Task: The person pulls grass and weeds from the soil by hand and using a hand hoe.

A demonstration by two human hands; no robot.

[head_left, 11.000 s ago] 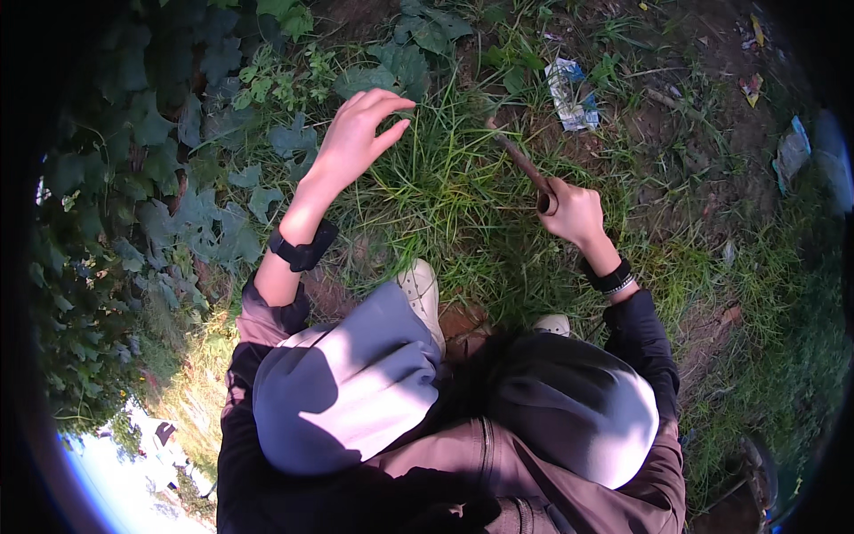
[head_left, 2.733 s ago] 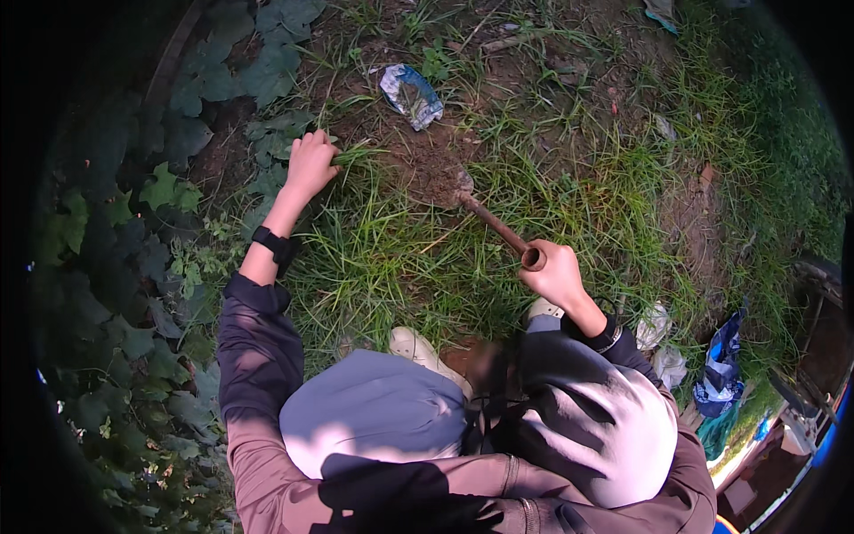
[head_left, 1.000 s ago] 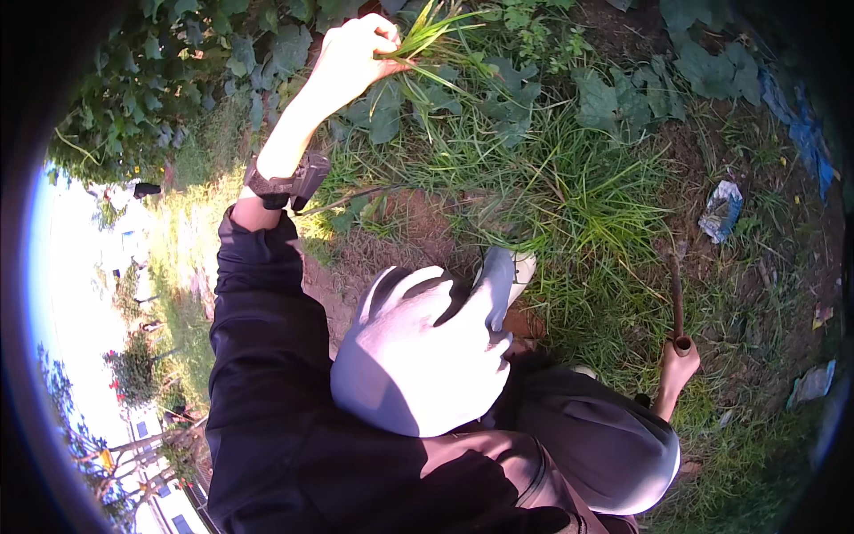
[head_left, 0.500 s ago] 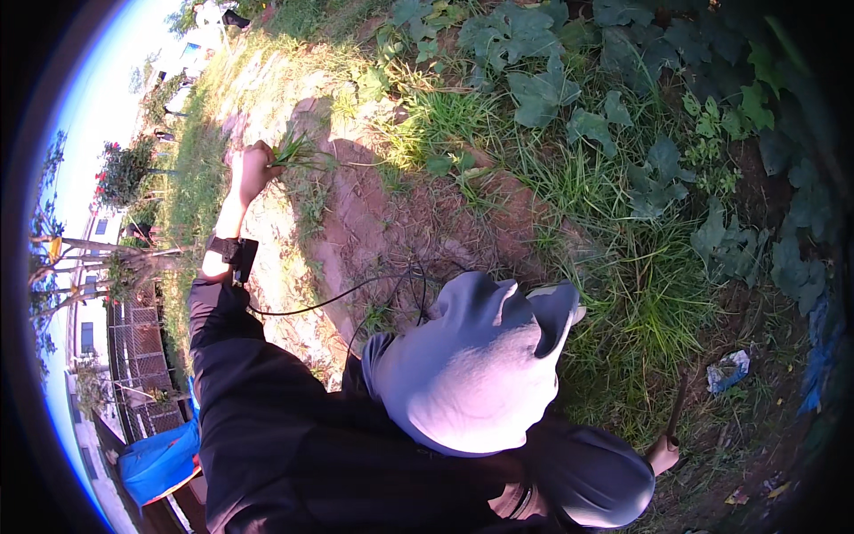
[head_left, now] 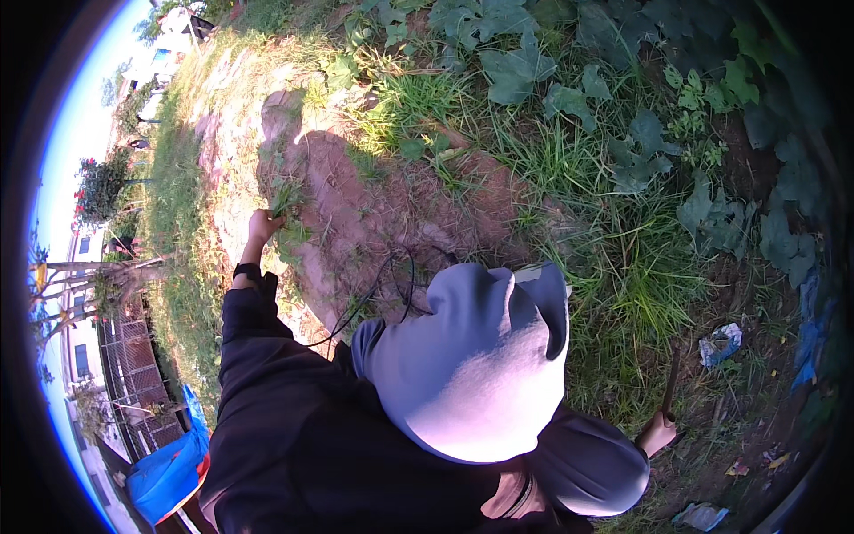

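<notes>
My left hand (head_left: 263, 226), stretched out over the bare soil on the left, is closed at the base of a small tuft of green grass (head_left: 286, 198). A black strap with a small dark box (head_left: 253, 272) goes round that wrist. Low on the right, my right hand (head_left: 657, 433) grips a narrow, dark tool (head_left: 673, 378) that points up past the fist, beside the grass. Its exact kind is not clear, and my knee hides that forearm. My bent knees in grey trousers (head_left: 471, 374) fill the lower middle.
A thin black cable (head_left: 382, 289) loops across the soil. Long grass (head_left: 640, 294) and broad-leaved plants (head_left: 520, 71) grow to the right. Crumpled wrappers (head_left: 721, 343) lie near blue plastic (head_left: 809, 329). At far left are a fence (head_left: 133, 356), a blue cover (head_left: 167, 476) and trees.
My left hand has moved down, closer to my knees, with the grass tuft at its fingers. My right hand keeps its grip on the dark tool. The whole view has shifted slightly.
</notes>
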